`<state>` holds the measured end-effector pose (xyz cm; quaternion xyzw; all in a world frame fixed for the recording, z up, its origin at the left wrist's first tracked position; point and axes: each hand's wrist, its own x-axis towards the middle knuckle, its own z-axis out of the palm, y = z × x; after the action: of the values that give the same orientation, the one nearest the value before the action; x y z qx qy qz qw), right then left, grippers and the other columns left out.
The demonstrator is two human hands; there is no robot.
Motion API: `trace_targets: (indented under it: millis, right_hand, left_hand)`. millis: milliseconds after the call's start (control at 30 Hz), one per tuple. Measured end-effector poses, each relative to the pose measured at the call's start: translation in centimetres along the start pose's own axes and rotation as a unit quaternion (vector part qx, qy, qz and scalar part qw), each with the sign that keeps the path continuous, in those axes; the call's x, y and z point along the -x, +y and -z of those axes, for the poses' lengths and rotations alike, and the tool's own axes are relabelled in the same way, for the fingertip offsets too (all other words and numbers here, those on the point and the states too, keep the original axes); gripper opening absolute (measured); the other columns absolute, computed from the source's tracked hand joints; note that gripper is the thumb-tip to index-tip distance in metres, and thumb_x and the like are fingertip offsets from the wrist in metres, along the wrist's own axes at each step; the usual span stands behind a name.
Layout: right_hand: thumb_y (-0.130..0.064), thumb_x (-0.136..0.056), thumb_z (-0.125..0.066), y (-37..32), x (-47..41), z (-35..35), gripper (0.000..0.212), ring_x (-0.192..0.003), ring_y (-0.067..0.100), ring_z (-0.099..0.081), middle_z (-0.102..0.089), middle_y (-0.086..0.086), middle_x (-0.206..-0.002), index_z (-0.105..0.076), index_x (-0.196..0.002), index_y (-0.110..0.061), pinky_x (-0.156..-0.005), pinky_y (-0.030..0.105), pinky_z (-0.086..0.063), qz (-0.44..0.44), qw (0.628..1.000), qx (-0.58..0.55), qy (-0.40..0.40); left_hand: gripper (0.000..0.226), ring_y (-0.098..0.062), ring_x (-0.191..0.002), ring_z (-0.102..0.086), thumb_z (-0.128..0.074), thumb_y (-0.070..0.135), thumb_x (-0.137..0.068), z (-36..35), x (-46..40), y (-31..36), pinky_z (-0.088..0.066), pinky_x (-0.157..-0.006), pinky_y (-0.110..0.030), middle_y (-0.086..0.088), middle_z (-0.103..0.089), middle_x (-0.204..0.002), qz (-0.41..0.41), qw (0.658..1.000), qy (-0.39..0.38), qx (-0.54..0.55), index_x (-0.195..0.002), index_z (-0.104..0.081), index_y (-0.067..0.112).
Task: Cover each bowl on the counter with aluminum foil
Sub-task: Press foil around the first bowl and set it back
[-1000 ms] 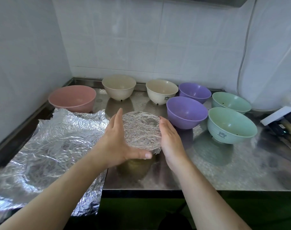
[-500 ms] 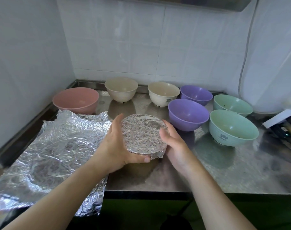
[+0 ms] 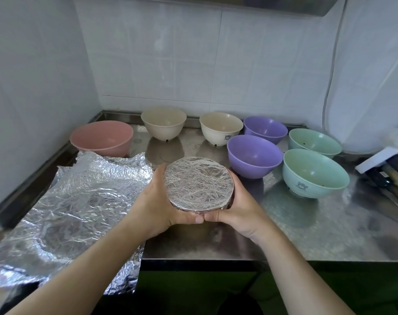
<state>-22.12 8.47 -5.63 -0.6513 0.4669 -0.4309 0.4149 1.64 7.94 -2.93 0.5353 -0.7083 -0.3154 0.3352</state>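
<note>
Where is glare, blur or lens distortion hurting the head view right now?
Head view: the steel counter mirrors the bowls without harsh glare; the loose foil sheet glints brightly; the items at the right edge are smeared; the wide lens bows the wall tile lines; the foil-covered bowl and both hands stay sharp.

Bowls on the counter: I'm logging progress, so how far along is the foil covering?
One foil-covered bowl looks done; the left hand and right hand grip it. Seven remain open: pink bowl, two cream bowls, two purple bowls, two green bowls. The foil sheet lies at left.
</note>
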Motion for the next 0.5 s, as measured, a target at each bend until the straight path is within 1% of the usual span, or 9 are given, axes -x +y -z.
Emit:
trace_targets:
  millis: [100,167,200,233,267,333,400,433,500]
  right_hand:
    - [-0.002,-0.059,-0.1,0.2,-0.1,0.3,0.105,-0.133,0.009,-0.061,-0.068,-0.011,-0.138,-0.048,-0.145,-0.031,-0.114,0.034,-0.046,-0.005,1.0,0.008,-0.004]
    - [-0.011,-0.057,-0.099,0.2,0.2,0.7,0.108,-0.135,0.009,-0.059,-0.066,-0.013,-0.14,-0.045,-0.147,-0.035,-0.119,0.045,-0.044,-0.02,1.0,0.015,-0.015]
    - [-0.016,-0.056,-0.099,0.0,0.4,1.0,0.115,-0.137,0.006,-0.057,-0.063,-0.018,-0.143,-0.039,-0.152,-0.036,-0.121,0.046,-0.042,-0.031,0.999,0.02,-0.023]
    - [-0.018,-0.055,-0.101,-0.2,0.5,1.3,0.128,-0.138,-0.001,-0.054,-0.058,-0.025,-0.147,-0.028,-0.159,-0.036,-0.122,0.041,-0.041,-0.043,0.998,0.018,-0.03]
    - [-0.018,-0.055,-0.103,-0.4,0.6,1.6,0.141,-0.136,-0.01,-0.051,-0.048,-0.031,-0.151,-0.014,-0.164,-0.034,-0.12,0.032,-0.041,-0.054,0.998,0.009,-0.033]
    - [-0.016,-0.058,-0.103,-1.0,0.5,1.8,0.153,-0.13,-0.024,-0.044,-0.03,-0.03,-0.16,0.003,-0.168,-0.028,-0.11,0.013,-0.042,-0.059,0.997,-0.023,-0.035]
    - [-0.019,-0.057,-0.101,-1.1,0.3,1.5,0.153,-0.136,-0.023,-0.039,-0.024,-0.027,-0.163,0.005,-0.167,-0.027,-0.112,0.011,-0.038,-0.048,0.998,-0.021,-0.033]
    - [-0.021,-0.056,-0.101,-1.1,0.2,1.2,0.154,-0.138,-0.021,-0.038,-0.026,-0.031,-0.16,0.006,-0.167,-0.028,-0.115,0.013,-0.035,-0.046,0.998,-0.014,-0.033]
    - [-0.025,-0.054,-0.105,-0.9,0.2,0.7,0.16,-0.136,-0.025,-0.036,-0.027,-0.045,-0.148,0.008,-0.167,-0.03,-0.114,0.011,-0.032,-0.05,0.998,-0.012,-0.03]
  left_hand:
    - [0.134,-0.005,-0.123,-0.057,-0.101,0.064,-0.034,0.3,-0.1,-0.1,-0.045,-0.104,-0.03,0.021,-0.059,-0.131,-0.006,1.0,-0.007,-0.01,-0.145,-0.03,0.038]
    - [0.135,-0.005,-0.121,-0.057,-0.101,0.063,-0.034,0.9,-0.2,-0.1,-0.045,-0.105,-0.03,0.022,-0.057,-0.13,0.0,1.0,-0.027,-0.016,-0.146,-0.028,0.038]
    - [0.137,-0.005,-0.121,-0.057,-0.1,0.065,-0.034,1.2,-0.3,-0.2,-0.044,-0.105,-0.029,0.022,-0.056,-0.131,0.004,0.999,-0.043,-0.023,-0.146,-0.026,0.038]
    - [0.139,-0.005,-0.122,-0.056,-0.098,0.068,-0.032,1.6,-0.5,-0.2,-0.044,-0.107,-0.03,0.022,-0.055,-0.133,0.005,0.998,-0.061,-0.026,-0.146,-0.024,0.037]
    - [0.142,-0.005,-0.125,-0.055,-0.098,0.07,-0.031,2.1,-0.8,-0.2,-0.044,-0.111,-0.033,0.021,-0.052,-0.137,0.002,0.997,-0.077,-0.022,-0.147,-0.022,0.037]
    - [0.157,-0.006,-0.137,-0.046,-0.099,0.069,-0.031,2.8,-1.5,-0.2,-0.038,-0.119,-0.035,0.021,-0.041,-0.15,0.001,0.995,-0.103,-0.013,-0.157,-0.012,0.035]
    - [0.166,-0.005,-0.144,-0.034,-0.101,0.064,-0.035,3.1,-2.0,-0.1,-0.028,-0.122,-0.03,0.021,-0.029,-0.157,0.003,0.991,-0.13,-0.013,-0.163,0.001,0.033]
    - [0.166,-0.005,-0.145,-0.033,-0.102,0.062,-0.037,3.0,-2.2,-0.1,-0.027,-0.122,-0.029,0.02,-0.028,-0.159,0.003,0.99,-0.137,-0.012,-0.163,0.003,0.034]
    - [0.163,-0.01,-0.143,-0.039,-0.1,0.064,-0.036,2.6,-2.2,-0.3,-0.031,-0.121,-0.031,0.015,-0.035,-0.159,0.004,0.991,-0.132,-0.02,-0.162,0.0,0.038]
